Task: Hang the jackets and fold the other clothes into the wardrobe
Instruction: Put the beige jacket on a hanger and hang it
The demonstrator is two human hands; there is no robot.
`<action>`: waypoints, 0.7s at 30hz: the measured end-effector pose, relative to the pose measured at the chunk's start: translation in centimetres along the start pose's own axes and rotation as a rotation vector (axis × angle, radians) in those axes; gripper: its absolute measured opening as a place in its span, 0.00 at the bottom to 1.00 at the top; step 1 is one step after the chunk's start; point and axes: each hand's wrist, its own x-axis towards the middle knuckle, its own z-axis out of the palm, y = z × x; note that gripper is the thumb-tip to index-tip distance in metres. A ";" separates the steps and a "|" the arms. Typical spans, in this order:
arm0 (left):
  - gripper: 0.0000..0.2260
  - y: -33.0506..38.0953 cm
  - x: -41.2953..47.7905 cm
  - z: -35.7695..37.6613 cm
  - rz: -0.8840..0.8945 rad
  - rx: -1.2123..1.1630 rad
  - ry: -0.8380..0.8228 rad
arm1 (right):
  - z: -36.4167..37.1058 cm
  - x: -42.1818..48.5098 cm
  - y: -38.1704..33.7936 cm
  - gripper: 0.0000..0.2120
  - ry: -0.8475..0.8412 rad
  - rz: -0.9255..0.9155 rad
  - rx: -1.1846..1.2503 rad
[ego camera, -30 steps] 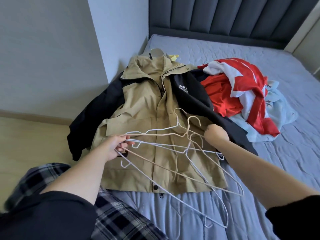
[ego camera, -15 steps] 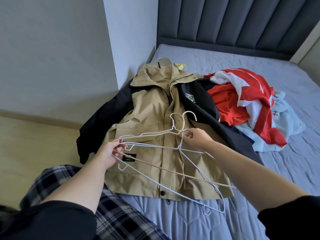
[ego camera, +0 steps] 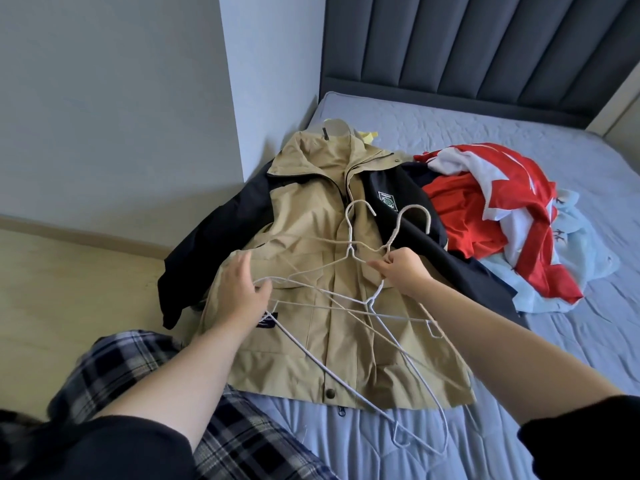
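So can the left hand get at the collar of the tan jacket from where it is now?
Probably yes: the collar lies uncovered on the bed beyond the left hand, though that hand is touching the tangled hangers, which it would have to leave first.

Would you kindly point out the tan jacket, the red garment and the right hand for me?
tan jacket [ego camera: 304,216], head view, on its chest panel.
red garment [ego camera: 464,216], head view, on its red front.
right hand [ego camera: 403,271], head view, on its back.
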 end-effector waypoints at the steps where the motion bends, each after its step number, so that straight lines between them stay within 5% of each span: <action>1: 0.30 0.8 0.1 0.2 0.144 0.087 0.018 | -0.2 0.0 -0.2 0.27 -0.024 -0.027 0.027; 4: 0.32 3.4 0.4 0.9 0.352 0.235 0.000 | -1.0 0.0 -1.1 0.31 -0.088 -0.110 0.085; 7: 0.34 5.0 0.6 1.4 0.335 0.268 0.045 | -2.4 0.1 -1.9 0.27 -0.027 -0.096 0.149; 11: 0.34 7.0 1.0 2.8 0.319 0.329 -0.065 | -5.1 0.4 -1.7 0.20 0.077 0.050 0.710; 17: 0.32 10.8 0.1 6.9 0.289 0.428 -0.536 | -9.1 -0.3 1.9 0.19 0.644 0.405 1.154; 21: 0.30 11.0 -1.9 10.0 0.279 0.566 -0.782 | -9.9 -3.3 8.2 0.13 0.643 0.666 0.567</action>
